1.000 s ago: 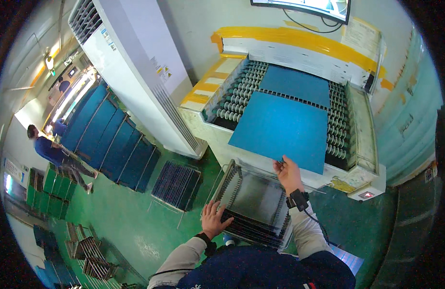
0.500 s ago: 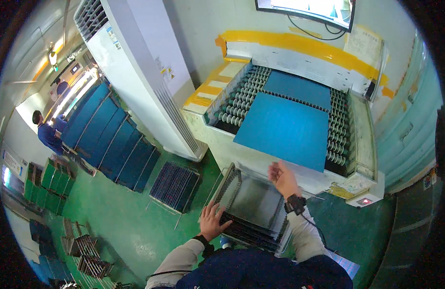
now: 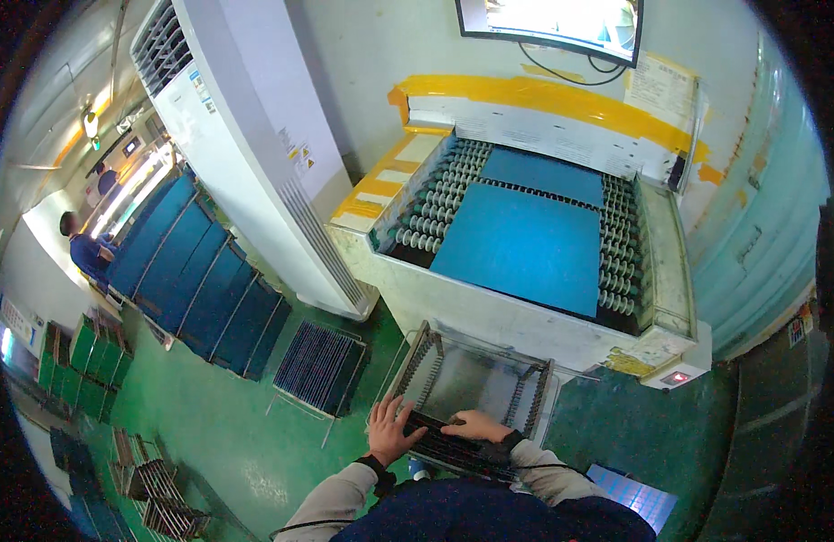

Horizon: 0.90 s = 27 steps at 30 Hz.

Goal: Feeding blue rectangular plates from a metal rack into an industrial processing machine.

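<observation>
A wire-sided rack (image 3: 424, 384) stands below the front of the roller machine, with several thin dark panels (image 3: 457, 449) close together at its near side. My left hand (image 3: 392, 434) rests at the left end of these panels, its fingers spread. Over their upper edges, my right hand (image 3: 478, 425) is closed, fingers bent around a dark panel; its fingertips are partly hidden. One large blue panel (image 3: 522, 248) lies flat on the machine's rollers, and a second blue panel (image 3: 545, 173) lies farther in, behind a row of rollers.
The roller machine (image 3: 489, 307) has raised side walls. A tall white air conditioner (image 3: 254, 154) stands left of it. Another rack of dark panels (image 3: 317, 366) is on the green floor, near stacked blue panels (image 3: 195, 271). A person (image 3: 90, 253) works at the far left.
The nearer blue panel has moved inward on the rollers and no longer overhangs the machine's front. My right hand has come down from the machine's front to the dark panels.
</observation>
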{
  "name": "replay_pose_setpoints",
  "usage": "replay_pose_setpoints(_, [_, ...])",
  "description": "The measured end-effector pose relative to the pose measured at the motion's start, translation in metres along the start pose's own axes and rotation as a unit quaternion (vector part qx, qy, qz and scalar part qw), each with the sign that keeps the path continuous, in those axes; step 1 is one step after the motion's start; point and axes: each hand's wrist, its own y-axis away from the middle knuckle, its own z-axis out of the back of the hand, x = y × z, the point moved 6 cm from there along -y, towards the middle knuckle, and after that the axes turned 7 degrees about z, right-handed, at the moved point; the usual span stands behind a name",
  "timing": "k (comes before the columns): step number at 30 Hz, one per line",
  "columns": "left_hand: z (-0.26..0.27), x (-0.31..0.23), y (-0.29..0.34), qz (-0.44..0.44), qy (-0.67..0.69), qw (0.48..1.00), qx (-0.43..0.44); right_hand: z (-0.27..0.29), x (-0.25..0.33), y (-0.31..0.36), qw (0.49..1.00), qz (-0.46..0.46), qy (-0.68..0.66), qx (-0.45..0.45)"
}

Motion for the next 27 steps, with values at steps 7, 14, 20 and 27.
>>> replay_pose_setpoints(7, [-0.004, 0.007, 0.0, -0.02, -0.009, 0.999, -0.027, -0.01, -0.032, -0.011, 0.998, 0.011, -0.014, -0.06])
replay_pose_setpoints(14, [0.003, 0.009, 0.013, 0.019, 0.043, 0.999, -0.013, 0.02, 0.017, 0.003, 0.982, 0.014, 0.098, -0.158])
replay_pose_setpoints(20, [0.001, 0.014, 0.02, 0.029, 0.073, 0.997, -0.022, 0.007, 0.003, -0.002, 0.97, 0.055, 0.191, -0.14])
replay_pose_setpoints(27, [0.0, 0.016, 0.016, 0.036, 0.041, 0.998, -0.014, 0.024, 0.062, 0.011, 0.956, 0.048, 0.253, -0.143])
